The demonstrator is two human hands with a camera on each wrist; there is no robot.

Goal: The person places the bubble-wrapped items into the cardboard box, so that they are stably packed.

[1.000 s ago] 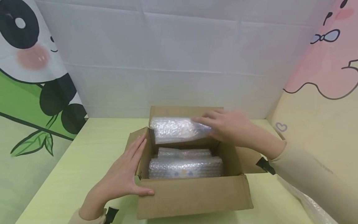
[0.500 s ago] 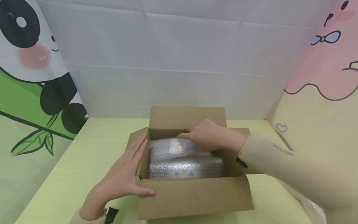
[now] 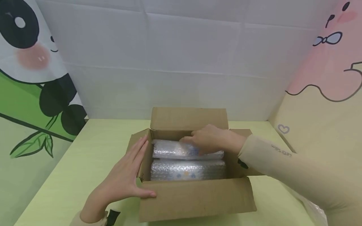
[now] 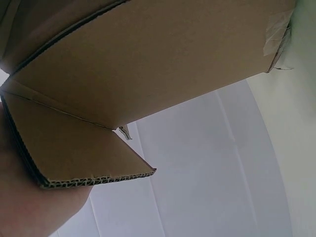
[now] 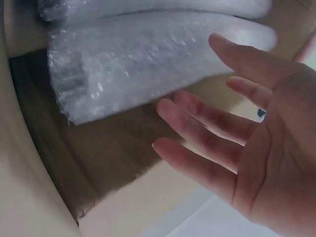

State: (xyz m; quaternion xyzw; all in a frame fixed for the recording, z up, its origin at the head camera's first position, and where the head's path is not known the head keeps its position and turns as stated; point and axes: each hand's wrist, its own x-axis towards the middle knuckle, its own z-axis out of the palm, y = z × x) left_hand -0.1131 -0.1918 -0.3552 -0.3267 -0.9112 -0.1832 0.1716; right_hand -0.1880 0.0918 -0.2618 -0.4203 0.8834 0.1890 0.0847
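An open cardboard box stands on the table with its flaps folded outward. Inside it, a bubble-wrapped package lies toward the back, and other bubble-wrapped packages stand in front of it. My right hand reaches in over the back package. In the right wrist view, its loosely bent fingers are spread beside the bubble wrap, thumb apart from the fingers. My left hand rests on the box's front left corner, fingers straight along the left side and thumb on the front flap. The left wrist view shows mostly cardboard.
The pale yellow-green table surrounds the box. A white cloth backdrop hangs behind, with a panda print on the left and a pink print on the right. Clear plastic wrap lies at the right, partly under the right sleeve.
The right hand has lowered a bubble-wrapped package from above the box's back edge into the box. The package now lies flatter behind the others. My left hand stays in place.
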